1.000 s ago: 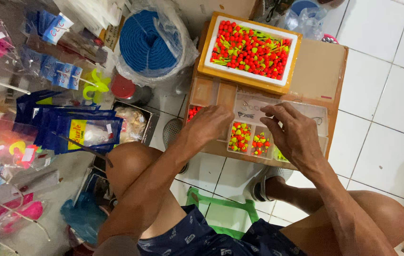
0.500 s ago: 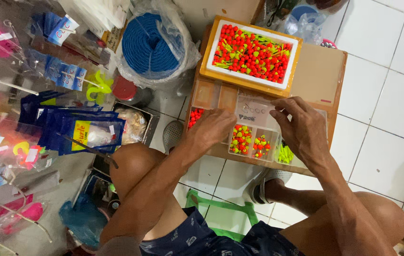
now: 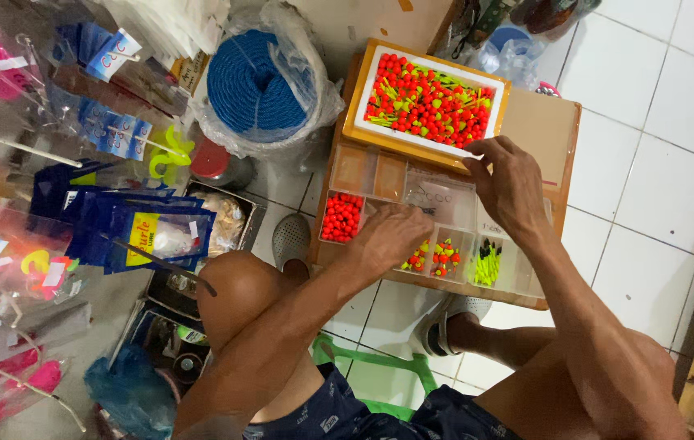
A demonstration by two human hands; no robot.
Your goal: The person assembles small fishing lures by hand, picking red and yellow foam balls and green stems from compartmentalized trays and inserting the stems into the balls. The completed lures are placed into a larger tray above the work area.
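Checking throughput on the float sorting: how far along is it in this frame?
Done: one compartment of the clear divided box is packed with orange beads; others hold mixed floats and yellow-green sticks.

In hand: left hand works over the middle compartments; right hand is at the edge of the tray.

Left: the tray is heaped with unsorted pieces, and two compartments look empty.

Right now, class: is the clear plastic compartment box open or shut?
Open: the clear plastic compartment box shows uncovered compartments, with the left hand reaching in.
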